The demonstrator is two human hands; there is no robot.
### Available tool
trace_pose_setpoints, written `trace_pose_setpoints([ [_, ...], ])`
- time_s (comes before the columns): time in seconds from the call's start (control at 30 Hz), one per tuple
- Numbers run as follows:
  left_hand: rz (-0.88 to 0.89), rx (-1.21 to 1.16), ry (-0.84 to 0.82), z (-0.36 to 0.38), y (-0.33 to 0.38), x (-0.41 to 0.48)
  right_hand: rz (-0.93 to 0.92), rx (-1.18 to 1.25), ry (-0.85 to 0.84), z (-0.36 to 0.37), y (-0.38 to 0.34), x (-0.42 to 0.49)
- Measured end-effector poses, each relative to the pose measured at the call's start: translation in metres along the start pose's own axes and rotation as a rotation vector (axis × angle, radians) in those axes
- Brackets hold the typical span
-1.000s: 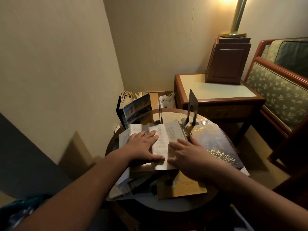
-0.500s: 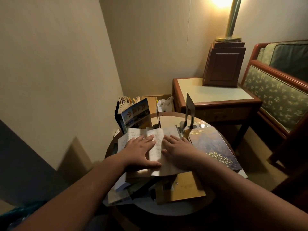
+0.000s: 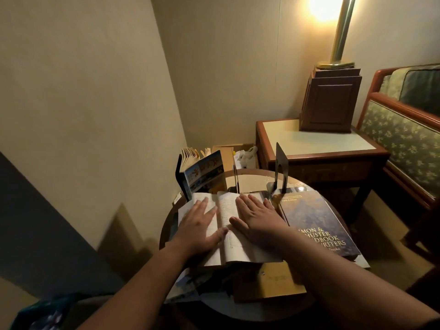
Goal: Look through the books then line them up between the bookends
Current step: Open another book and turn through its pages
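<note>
Both hands are flat on the open book [image 3: 225,211] at the middle of the bench [image 3: 252,178]. The left hand [image 3: 197,226] presses the left page and the right hand [image 3: 258,219] the right page, fingers straight. Neither has a grip on anything; they only hold the pages down. So the looking-through is under way on this book, and I'd say the task is at an early stage.

At the far left a standing book [image 3: 206,171] with a picture cover is upright, its pages fanned, against a dark upright that may be a bookend. Just right of it a thin bookend [image 3: 235,179] shows edge-on, and further right stands the tall bookend [image 3: 281,166]. No book stands between those two.

Much is left. The blue handbook [image 3: 316,225] lies flat at the right, its far corner touching the tall bookend's foot. A tan book [image 3: 270,283] lies near, under the open one, among other loose covers and papers I can't count. By my reckoning these have yet to be leafed through, stood up and lined between the bookends, and the open book has to be closed first.
</note>
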State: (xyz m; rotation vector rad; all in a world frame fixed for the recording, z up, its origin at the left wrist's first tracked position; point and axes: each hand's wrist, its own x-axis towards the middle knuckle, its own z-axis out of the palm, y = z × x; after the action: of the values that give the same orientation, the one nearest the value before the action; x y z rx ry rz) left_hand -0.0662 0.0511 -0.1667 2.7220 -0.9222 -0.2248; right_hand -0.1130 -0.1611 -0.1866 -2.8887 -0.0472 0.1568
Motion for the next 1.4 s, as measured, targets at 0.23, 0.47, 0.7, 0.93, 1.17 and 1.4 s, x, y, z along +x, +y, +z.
trace_pose_setpoints([
  [0.23, -0.225, -0.114, -0.001, -0.005, 0.007, -0.010, 0.009, -0.032, 0.004, 0.006, 0.002, 0.001],
  [0.47, -0.170, -0.282, 0.239, -0.012, -0.001, -0.009, 0.025, -0.030, 0.002, 0.008, 0.000, 0.002],
  [0.7, -0.282, -0.759, 0.426, -0.040, -0.001, -0.005, 0.033, -0.020, -0.001, 0.009, 0.000, 0.001],
  [0.93, -0.342, -1.104, 0.150, -0.055, 0.008, -0.004, 0.062, 0.050, -0.023, 0.002, -0.005, 0.000],
  [1.17, -0.239, -1.097, 0.120, -0.050, 0.013, 0.006, 0.052, 0.313, 0.210, -0.037, -0.015, -0.006],
  [1.4, -0.186, -1.041, 0.099, -0.046, 0.020, 0.011, -0.056, 0.492, 0.329, -0.064, -0.033, -0.006],
])
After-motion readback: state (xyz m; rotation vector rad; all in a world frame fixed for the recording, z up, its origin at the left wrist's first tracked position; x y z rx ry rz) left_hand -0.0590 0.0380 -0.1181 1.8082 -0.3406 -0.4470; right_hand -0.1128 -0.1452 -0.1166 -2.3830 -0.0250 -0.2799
